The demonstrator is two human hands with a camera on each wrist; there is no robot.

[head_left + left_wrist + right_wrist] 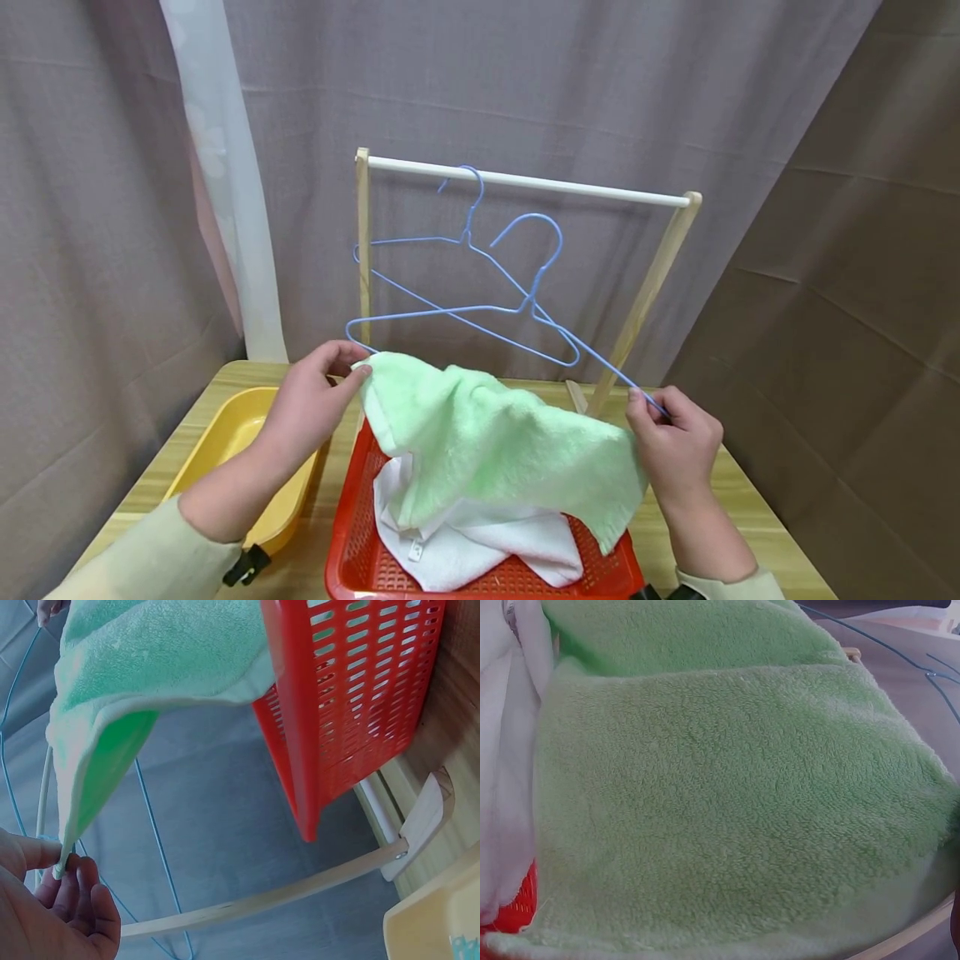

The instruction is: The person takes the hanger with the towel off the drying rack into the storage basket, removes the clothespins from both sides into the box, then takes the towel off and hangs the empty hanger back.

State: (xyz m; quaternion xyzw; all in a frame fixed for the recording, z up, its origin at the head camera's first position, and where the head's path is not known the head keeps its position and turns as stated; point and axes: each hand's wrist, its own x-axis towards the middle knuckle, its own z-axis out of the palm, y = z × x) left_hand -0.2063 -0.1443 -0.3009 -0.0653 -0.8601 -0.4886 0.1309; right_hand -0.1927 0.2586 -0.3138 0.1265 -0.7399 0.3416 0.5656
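Note:
A light green towel (495, 425) hangs from the lower part of a blue wire hanger (472, 308), covering its bottom bar. Thumb and fingers of my left hand (318, 392) pinch the towel's upper left corner, close by the hanger's left end. The left wrist view shows this same towel corner (66, 851) between the fingertips. With my right hand (678, 437) I grip the hanger's right end, at the towel's right edge. The towel fills most of the right wrist view (727, 802). A white towel (480, 550) lies below it in a red basket (348, 533).
Behind my hands stands a wooden rack with a white rail (570, 185). A second blue hanger (468, 221) hooks over that rail. On the wooden table (750, 525), a yellow tray (217, 442) sits left of the basket. Grey curtains (600, 83) close off the back.

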